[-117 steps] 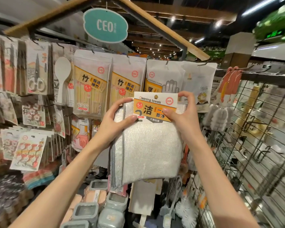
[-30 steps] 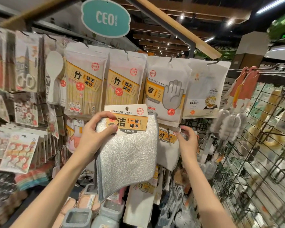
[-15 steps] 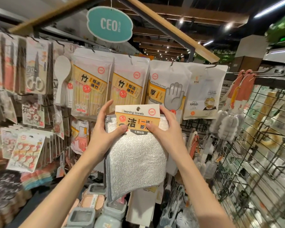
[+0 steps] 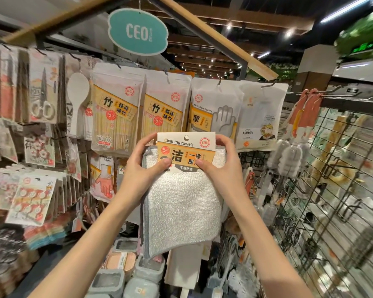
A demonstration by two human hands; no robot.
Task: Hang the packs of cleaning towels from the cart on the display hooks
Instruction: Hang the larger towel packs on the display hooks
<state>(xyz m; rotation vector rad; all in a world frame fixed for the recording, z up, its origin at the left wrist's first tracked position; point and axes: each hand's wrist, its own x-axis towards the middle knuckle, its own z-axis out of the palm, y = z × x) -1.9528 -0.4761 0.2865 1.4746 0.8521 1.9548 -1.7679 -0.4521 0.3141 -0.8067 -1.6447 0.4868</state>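
Observation:
A pack of cleaning towels, silver-grey cloth under a white and orange card header, is held up in front of the display. My left hand pinches the left side of the header, thumb on the front. My right hand pinches the right side the same way. The header's hanging hole sits just below the bags of the upper row. The hook behind the pack is hidden, and so are the other towel packs hanging there. The cart is out of view.
Above hang two packs of bamboo sticks, disposable gloves and a white bag. Scissors and small goods fill the left wall. Brushes and a black wire grid stand right; lidded containers sit below.
My right hand came off the hanging packs behind and took the header's right side. The pack has since risen slightly, with both hands on it.

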